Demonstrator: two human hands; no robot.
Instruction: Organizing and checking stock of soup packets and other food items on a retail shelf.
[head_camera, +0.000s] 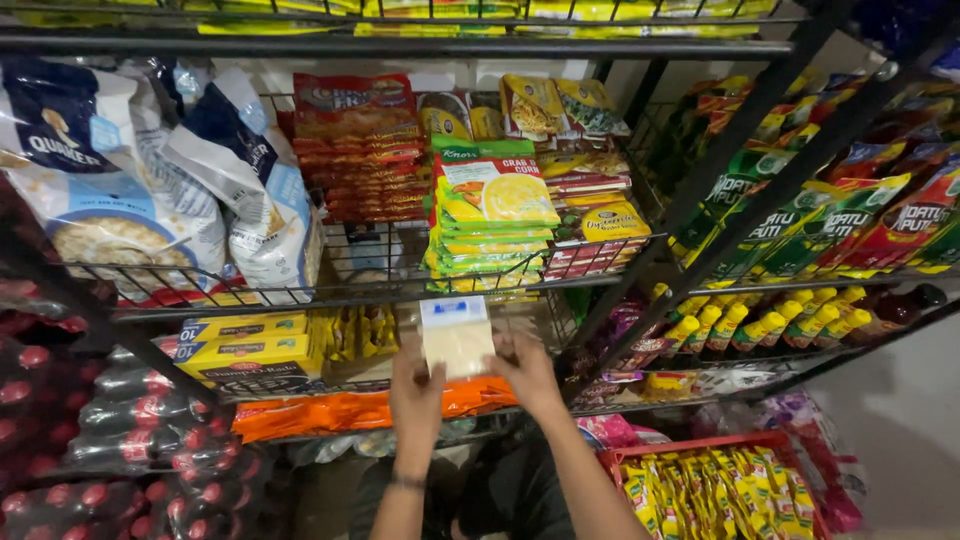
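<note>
Both my hands hold one pale cream packet with a blue top (456, 337) in front of the lower wire shelf. My left hand (415, 390) grips its lower left side, and my right hand (526, 372) grips its lower right side. The packet is upright, just below the shelf rim that carries the stack of green and yellow soup sachets (490, 210). Yellow boxes (248, 352) lie to the left on the same lower shelf, with orange packets (340, 410) along the shelf front beneath my hands.
A black wire rack (380, 290) holds large white and blue bags (130, 180), red sachet stacks (360, 150) and yellow-capped bottles (760, 320). Dark red-capped bottles (120, 430) stand at lower left. A red crate of yellow packets (720, 490) sits at lower right.
</note>
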